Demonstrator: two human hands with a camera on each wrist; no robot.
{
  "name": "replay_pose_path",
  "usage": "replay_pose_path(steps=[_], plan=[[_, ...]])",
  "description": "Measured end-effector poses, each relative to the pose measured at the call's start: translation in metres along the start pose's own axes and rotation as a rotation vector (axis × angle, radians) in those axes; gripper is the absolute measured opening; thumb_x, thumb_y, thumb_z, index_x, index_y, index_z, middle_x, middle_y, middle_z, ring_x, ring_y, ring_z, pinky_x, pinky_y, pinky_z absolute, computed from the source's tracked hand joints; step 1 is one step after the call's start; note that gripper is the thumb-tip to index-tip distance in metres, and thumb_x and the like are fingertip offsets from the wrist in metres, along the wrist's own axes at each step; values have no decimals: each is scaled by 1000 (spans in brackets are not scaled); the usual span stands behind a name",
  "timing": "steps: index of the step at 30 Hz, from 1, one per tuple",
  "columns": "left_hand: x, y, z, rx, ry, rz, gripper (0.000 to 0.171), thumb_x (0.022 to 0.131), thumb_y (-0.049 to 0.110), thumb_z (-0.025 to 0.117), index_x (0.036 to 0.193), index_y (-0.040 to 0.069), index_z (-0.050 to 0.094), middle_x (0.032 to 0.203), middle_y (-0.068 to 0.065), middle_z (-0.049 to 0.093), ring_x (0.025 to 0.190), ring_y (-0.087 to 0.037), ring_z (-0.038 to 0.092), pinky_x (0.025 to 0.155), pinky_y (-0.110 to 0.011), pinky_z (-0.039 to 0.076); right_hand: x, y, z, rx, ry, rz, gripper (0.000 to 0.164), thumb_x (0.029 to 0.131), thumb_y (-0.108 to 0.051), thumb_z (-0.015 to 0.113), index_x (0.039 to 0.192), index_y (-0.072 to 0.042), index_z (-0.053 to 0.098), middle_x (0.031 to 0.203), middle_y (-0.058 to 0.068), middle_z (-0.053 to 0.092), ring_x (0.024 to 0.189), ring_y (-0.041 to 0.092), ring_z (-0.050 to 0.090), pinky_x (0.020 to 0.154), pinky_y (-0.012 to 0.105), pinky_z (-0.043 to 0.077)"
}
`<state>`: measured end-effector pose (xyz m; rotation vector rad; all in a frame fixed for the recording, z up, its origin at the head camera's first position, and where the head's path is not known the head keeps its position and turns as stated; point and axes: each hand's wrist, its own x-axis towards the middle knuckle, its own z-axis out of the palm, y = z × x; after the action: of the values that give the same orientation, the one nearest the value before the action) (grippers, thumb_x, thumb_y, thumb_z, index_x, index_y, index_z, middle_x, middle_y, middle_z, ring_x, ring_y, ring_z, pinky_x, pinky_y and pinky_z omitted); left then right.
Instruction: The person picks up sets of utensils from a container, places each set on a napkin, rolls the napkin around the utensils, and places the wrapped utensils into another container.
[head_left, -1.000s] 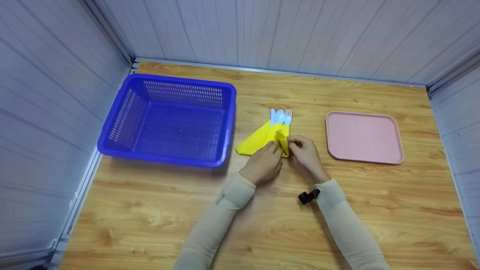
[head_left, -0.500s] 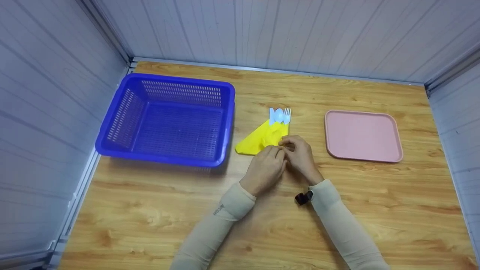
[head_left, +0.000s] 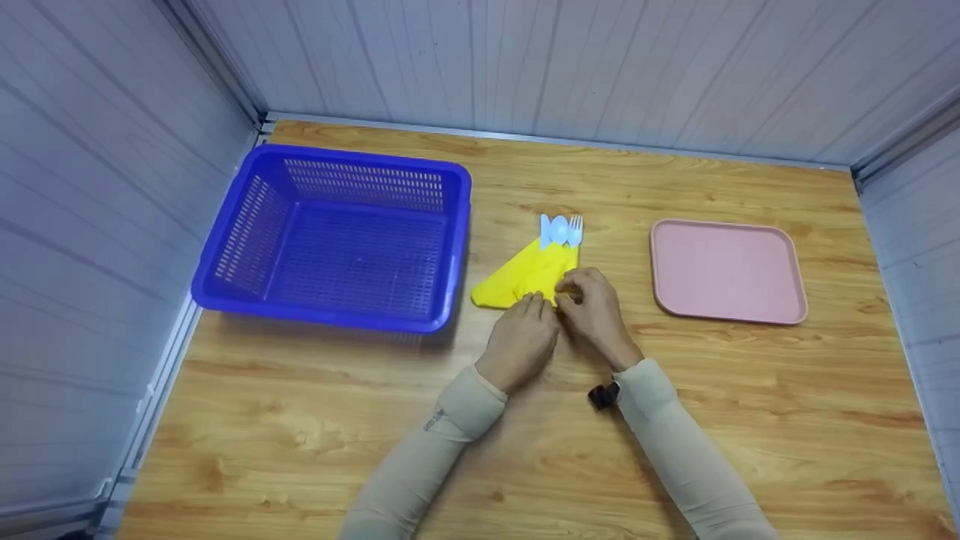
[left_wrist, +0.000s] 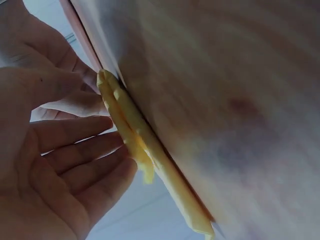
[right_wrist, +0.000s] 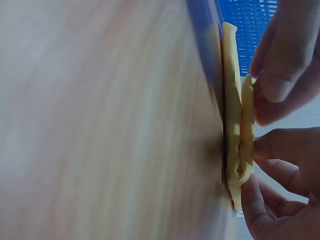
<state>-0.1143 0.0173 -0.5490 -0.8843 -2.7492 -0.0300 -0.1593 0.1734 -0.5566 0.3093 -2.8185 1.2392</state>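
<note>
A folded yellow napkin (head_left: 521, 271) lies on the table in the head view. From its upper edge stick out the ends of a light-blue knife (head_left: 544, 231), spoon (head_left: 559, 229) and fork (head_left: 575, 232); their lower parts are hidden in the cloth. My left hand (head_left: 520, 337) rests its fairly straight fingertips on the napkin's near edge, as the left wrist view also shows. With thumb and index finger, my right hand (head_left: 594, 311) pinches the folded cloth at the near right corner. Seen edge-on in the right wrist view, the napkin (right_wrist: 233, 110) has a layer folded over.
On the left stands a blue perforated plastic basket (head_left: 360, 259) with nothing in it. A pink tray (head_left: 727, 271) lies to the right of the hands. Panelled walls (head_left: 525, 67) enclose the wooden table (head_left: 525, 465) at the back and both sides.
The napkin's raised front flap has come down and now lies flatter over the cutlery. Both hands have shifted slightly, the right one toward the left and closer to the left hand.
</note>
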Motion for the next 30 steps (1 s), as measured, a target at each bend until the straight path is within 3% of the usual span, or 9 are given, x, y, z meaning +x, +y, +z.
replay_pose_path(steps=[6,13,19,21,24,27,30], plan=[[-1,-2,-2,-13,-41,-19,33,97,25,62,111,-3,71,113,-15,69,113,-27,64,101,-35,47,0,0,-2,-85,-33,-98,11,89,-1,72,99,-2,74,107,15,61,101,33,56,88,46,46],[0,-10,-7,-163,-124,-67,32,99,22,58,113,-5,69,117,-18,67,108,-30,66,93,-36,53,1,-1,-4,-254,-134,-288,23,93,-1,67,115,-6,74,118,25,57,104,41,50,89,49,43],[1,-18,-10,-261,-144,-134,26,101,21,55,102,-1,69,100,-13,66,81,-27,66,71,-38,57,4,-6,-5,-321,-196,-282,26,92,-3,69,117,-7,74,120,26,55,105,41,49,90,47,45],[3,-21,-10,-245,-142,-150,26,101,22,55,101,0,68,98,-13,65,81,-27,65,72,-39,57,4,-6,-5,-333,-201,-292,26,92,-2,70,117,-7,74,120,26,54,105,41,49,90,47,45],[4,-25,-10,-195,-124,-188,28,100,24,58,103,-2,68,109,-19,66,95,-32,65,83,-42,55,4,-6,-4,-355,-188,-333,25,91,-2,71,115,-7,74,118,27,55,103,42,50,87,49,45],[5,-28,-9,-170,-118,-268,30,98,23,59,111,-3,67,123,-27,62,110,-40,60,94,-47,51,4,-5,-5,-366,-174,-358,24,90,-2,72,113,-6,74,116,29,55,100,43,52,85,50,45],[4,-31,-9,-191,-154,-372,41,98,24,59,127,-4,61,132,-33,54,118,-48,54,101,-53,45,4,-6,-6,-357,-176,-355,23,90,-2,72,113,-6,74,116,28,55,99,43,52,84,50,45]])
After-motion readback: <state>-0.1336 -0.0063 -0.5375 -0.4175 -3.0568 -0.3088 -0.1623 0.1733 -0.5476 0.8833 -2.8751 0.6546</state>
